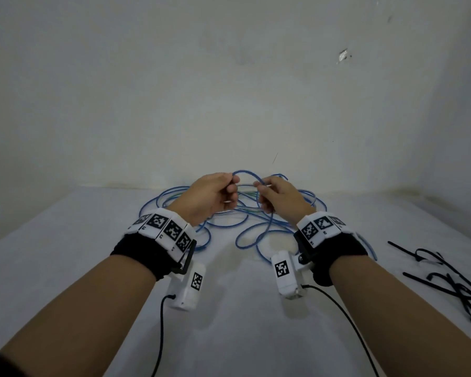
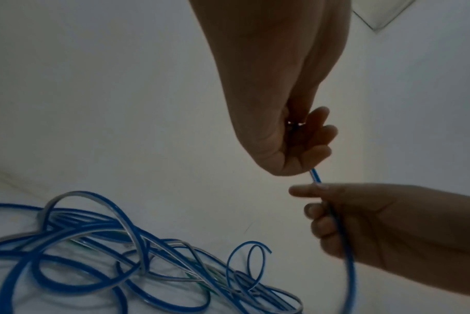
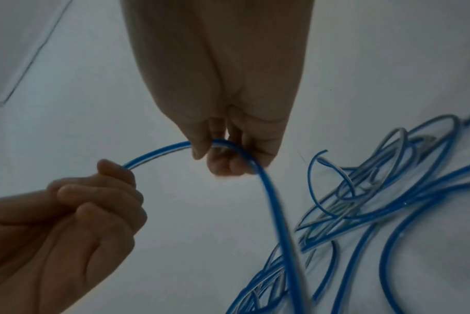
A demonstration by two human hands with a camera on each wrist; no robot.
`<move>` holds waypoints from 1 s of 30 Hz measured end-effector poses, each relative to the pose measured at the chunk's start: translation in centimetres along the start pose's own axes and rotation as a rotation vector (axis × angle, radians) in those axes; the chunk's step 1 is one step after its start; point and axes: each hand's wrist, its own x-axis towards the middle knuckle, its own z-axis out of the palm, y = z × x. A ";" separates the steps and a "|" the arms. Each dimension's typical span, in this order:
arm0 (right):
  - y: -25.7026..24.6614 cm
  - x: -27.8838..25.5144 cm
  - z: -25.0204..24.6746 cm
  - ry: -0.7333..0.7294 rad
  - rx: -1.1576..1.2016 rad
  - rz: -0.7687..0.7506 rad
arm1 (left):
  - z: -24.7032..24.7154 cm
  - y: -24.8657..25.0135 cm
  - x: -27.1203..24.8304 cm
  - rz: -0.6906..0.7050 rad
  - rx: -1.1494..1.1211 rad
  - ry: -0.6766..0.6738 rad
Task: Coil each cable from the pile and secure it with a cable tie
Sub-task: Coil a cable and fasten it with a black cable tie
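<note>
A tangled pile of blue cables (image 1: 229, 210) lies on the white table by the back wall; the pile (image 2: 115, 255) also shows in both wrist views (image 3: 376, 201). Both hands are raised above it, close together. My left hand (image 1: 218, 194) grips one blue cable (image 1: 246, 174), which arches in a short loop across to my right hand (image 1: 275, 194). The right hand pinches the same cable (image 3: 158, 150), and the strand (image 3: 276, 212) runs down from it into the pile. In the left wrist view the cable (image 2: 316, 176) passes from my left hand (image 2: 295, 144) to my right hand (image 2: 349, 218).
Several black cable ties (image 1: 443, 273) lie scattered on the table at the right. The white wall (image 1: 229, 91) stands just behind the pile. The bare table surface (image 1: 229, 308) stretches toward me, and thin black leads (image 1: 346, 317) trail from the wrist cameras.
</note>
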 end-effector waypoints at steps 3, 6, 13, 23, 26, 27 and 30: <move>0.7 -0.6 0.3 -0.068 0.078 0.141 | 0.1 0.4 0.1 0.098 -0.083 0.089; 0.9 -1.3 0.8 -0.135 0.092 0.190 | 0.2 0.2 0.2 0.142 -0.075 0.145; 0.6 -0.8 2.1 -0.044 0.095 0.233 | 0.7 -0.3 0.3 0.240 -0.118 0.182; 2.5 -0.9 2.5 0.071 0.211 0.272 | 0.1 -1.8 1.0 0.413 0.018 0.216; 3.0 -1.4 2.3 -0.028 0.140 0.267 | -0.4 -1.8 1.3 0.448 -0.023 0.297; 3.1 -1.6 2.3 -0.066 0.115 0.266 | -0.7 -1.8 1.5 0.460 -0.032 0.318; 2.7 -2.0 2.4 -0.079 0.092 0.299 | -1.0 -1.9 1.8 0.486 -0.010 0.340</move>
